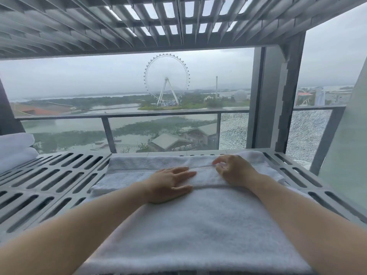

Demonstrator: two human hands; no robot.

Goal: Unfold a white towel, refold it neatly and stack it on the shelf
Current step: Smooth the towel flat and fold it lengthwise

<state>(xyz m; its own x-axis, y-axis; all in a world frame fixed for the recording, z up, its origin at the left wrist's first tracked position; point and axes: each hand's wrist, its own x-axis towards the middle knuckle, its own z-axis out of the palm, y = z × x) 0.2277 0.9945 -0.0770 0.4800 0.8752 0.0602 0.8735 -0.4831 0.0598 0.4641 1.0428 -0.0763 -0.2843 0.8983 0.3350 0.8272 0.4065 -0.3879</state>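
A white towel [198,225] lies spread along the slotted grey shelf [51,181], reaching from the near edge to the back, with a woven band across its far part. My left hand [170,183] rests flat on the towel, fingers together and pointing right. My right hand [234,171] sits just beyond it with curled fingers pinching a folded edge of the towel near the band. Both forearms lie over the cloth.
Two folded white towels [15,149] are stacked at the shelf's far left. Another slotted shelf [139,22] hangs overhead. A grey upright post [278,100] stands at the back right. Behind the shelf is a window with a balcony railing.
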